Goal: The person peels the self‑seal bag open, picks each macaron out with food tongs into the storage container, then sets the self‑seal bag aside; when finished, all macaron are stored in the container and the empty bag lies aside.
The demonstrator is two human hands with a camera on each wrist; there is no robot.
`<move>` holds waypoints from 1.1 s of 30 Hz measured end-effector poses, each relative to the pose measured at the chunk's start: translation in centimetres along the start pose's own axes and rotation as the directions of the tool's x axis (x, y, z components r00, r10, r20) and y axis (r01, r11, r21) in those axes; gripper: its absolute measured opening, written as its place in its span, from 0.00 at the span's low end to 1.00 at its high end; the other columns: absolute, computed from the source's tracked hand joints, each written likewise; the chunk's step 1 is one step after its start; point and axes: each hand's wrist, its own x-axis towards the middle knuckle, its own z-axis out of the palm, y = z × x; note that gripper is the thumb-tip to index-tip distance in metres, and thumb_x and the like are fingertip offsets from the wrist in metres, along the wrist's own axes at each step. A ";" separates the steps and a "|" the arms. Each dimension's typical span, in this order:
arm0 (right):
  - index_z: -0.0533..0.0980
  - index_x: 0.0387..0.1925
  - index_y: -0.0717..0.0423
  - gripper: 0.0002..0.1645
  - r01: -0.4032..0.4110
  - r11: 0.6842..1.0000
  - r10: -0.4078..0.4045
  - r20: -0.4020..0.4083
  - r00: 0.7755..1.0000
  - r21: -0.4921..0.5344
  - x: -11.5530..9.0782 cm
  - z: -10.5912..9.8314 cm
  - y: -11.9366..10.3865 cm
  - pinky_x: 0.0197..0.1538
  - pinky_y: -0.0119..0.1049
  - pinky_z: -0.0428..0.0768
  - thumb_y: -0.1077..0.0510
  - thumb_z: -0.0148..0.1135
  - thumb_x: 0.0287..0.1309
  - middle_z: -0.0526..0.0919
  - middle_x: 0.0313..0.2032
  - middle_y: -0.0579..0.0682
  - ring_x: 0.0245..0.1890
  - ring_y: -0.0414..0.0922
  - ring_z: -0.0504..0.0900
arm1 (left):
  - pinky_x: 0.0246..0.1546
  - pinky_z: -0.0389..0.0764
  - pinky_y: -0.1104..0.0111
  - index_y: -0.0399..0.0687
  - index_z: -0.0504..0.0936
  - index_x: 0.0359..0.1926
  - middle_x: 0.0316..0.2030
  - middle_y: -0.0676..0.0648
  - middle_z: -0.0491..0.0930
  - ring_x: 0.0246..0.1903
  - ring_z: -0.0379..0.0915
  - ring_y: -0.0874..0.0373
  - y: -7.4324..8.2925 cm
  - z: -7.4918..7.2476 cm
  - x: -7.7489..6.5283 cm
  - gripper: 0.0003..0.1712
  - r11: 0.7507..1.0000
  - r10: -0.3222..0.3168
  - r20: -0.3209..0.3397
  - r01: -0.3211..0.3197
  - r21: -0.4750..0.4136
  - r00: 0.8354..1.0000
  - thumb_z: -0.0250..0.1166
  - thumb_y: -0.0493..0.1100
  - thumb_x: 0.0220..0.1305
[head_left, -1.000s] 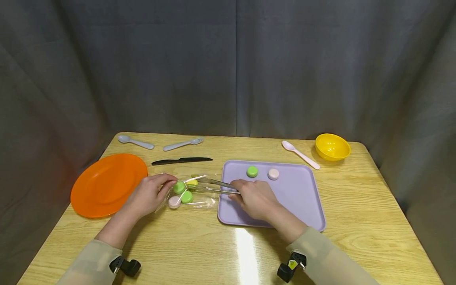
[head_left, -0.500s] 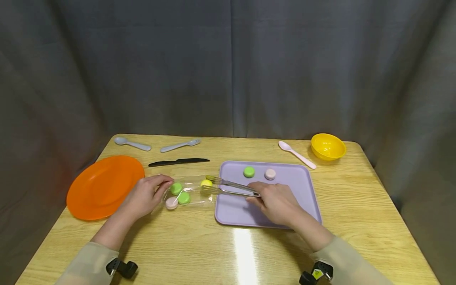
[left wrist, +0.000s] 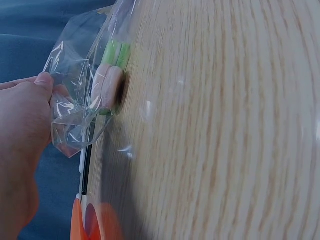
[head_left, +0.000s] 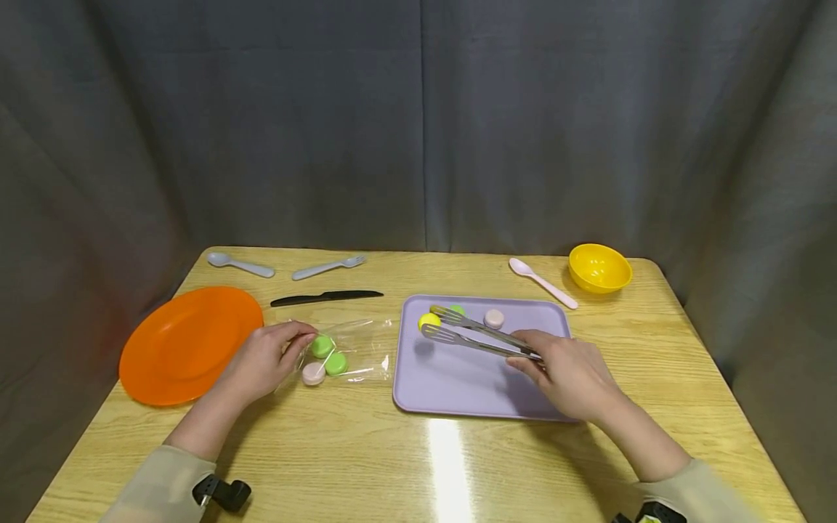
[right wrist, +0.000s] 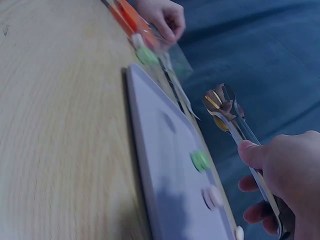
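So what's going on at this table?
A person's right hand holds silver metal tongs that grip a round yellow macaron above a rectangular pale purple tray. Their left hand pinches a clear plastic bag on the wooden table, with two round green macarons and a round pale pink macaron inside. On the tray lie another green macaron and another pale pink macaron; the yellow one is in the air, not yet set down.

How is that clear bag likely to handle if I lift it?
The clear bag is probably floppy: its film is crumpled beside the left hand. It may sag unevenly, since the green macarons and pink macaron are bunched near that hand. Its glossy surface could be slippery.
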 end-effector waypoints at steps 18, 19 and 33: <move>0.81 0.62 0.49 0.24 -0.192 0.979 0.191 -0.014 0.981 -0.069 -4.7 -4.1 6.6 0.24 0.40 0.66 0.41 0.65 0.74 0.86 0.35 0.46 0.26 0.45 0.76 | 0.37 0.85 0.58 0.47 0.89 0.48 0.41 0.52 0.89 0.35 0.82 0.58 -0.2 0.0 -0.2 0.06 1.000 -0.006 0.009 0.006 0.000 1.000 0.70 0.36 0.73; 0.81 0.62 0.48 0.24 -0.204 0.976 0.204 -0.006 0.979 -0.071 -4.9 -4.1 6.9 0.24 0.40 0.66 0.40 0.65 0.74 0.85 0.34 0.47 0.26 0.46 0.75 | 0.37 0.85 0.58 0.47 0.89 0.48 0.42 0.52 0.89 0.36 0.82 0.58 -0.2 0.0 -0.2 0.06 1.000 -0.006 0.009 0.006 0.000 1.000 0.70 0.36 0.73; 0.80 0.61 0.53 0.25 -0.274 0.957 0.279 0.054 0.959 -0.091 -6.2 -2.8 10.1 0.23 0.46 0.70 0.41 0.64 0.74 0.88 0.44 0.59 0.32 0.56 0.84 | 0.38 0.85 0.56 0.46 0.89 0.49 0.43 0.51 0.89 0.38 0.84 0.56 -0.2 0.0 -0.3 0.06 1.000 -0.011 0.012 0.011 0.004 1.000 0.68 0.37 0.75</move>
